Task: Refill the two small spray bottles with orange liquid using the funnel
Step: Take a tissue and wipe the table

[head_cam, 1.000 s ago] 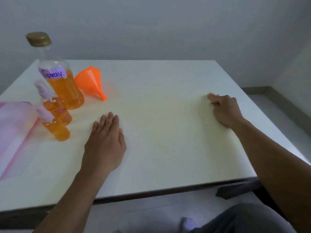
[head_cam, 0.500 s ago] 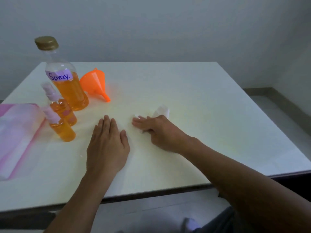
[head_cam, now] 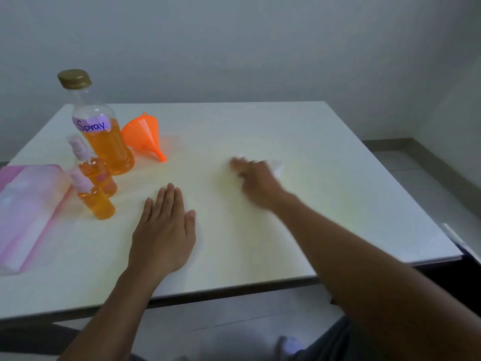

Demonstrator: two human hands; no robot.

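Observation:
A tall clear bottle (head_cam: 104,142) labelled "Spray." with a gold cap stands at the far left, about half full of orange liquid. An orange funnel (head_cam: 144,134) lies on its side just right of it. Two small spray bottles with pink tops, the far one (head_cam: 96,175) and the near one (head_cam: 96,204), stand in front of the tall bottle, both holding orange liquid. My left hand (head_cam: 166,230) rests flat on the white table (head_cam: 338,191). My right hand (head_cam: 256,179), blurred by motion, holds a white tissue (head_cam: 278,168) against the tabletop at mid-table.
A pink translucent pouch (head_cam: 28,204) lies at the table's left edge beside the small bottles. The near table edge (head_cam: 234,289) runs just under my forearms. A wall stands behind the table, and grey floor shows to the right.
My right hand swept with the tissue from the far right to beside my left hand, then moved a little right and away. My left hand stayed flat in place.

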